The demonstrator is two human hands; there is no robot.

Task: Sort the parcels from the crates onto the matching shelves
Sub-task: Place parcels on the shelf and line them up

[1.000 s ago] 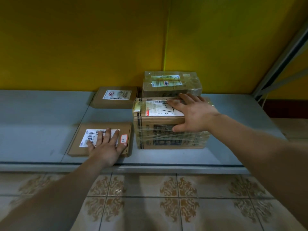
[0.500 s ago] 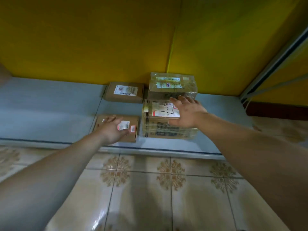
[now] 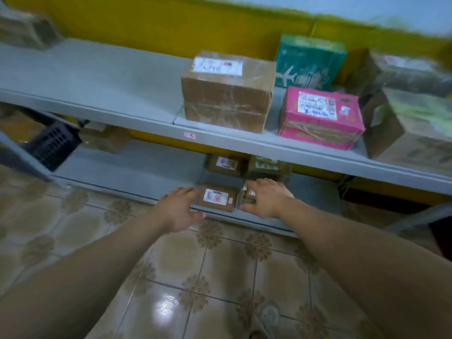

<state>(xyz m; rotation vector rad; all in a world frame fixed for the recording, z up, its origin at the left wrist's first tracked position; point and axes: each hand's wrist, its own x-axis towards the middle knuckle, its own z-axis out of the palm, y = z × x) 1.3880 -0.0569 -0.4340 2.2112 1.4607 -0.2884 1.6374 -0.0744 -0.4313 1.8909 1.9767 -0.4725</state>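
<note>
Yellow wall (image 3: 171,25) is seen behind two grey shelves, with patterned floor tiles (image 3: 171,265) in front of them. Both arms are stretched towards the lower shelf (image 3: 137,167).

The left hand (image 3: 179,210) is held released at the front edge of that shelf, with its fingers spread and only loosely bent, and nothing is grasped. A flat brown parcel (image 3: 216,198) with a white label lies just to the right of its fingertips; whether it is touched cannot be told through the blur.

The right hand (image 3: 267,199) is laid over a taped box (image 3: 247,193), which is mostly hidden beneath it. Its fingers are extended across the top and its thumb is kept low at the front, so it is not clenched. This box sits between the two hands, just beside the flat parcel.

Beyond the left fingertips a second flat parcel (image 3: 225,163) lies further back, and beyond the right fingertips a wrapped box (image 3: 266,166) is set.

Above both hands, on the upper shelf (image 3: 110,89), a brown carton (image 3: 227,94), a pink box (image 3: 320,118) and a teal box (image 3: 309,62) are stored. Far to the left of the left hand a dark crate (image 3: 52,145) is seen.
</note>
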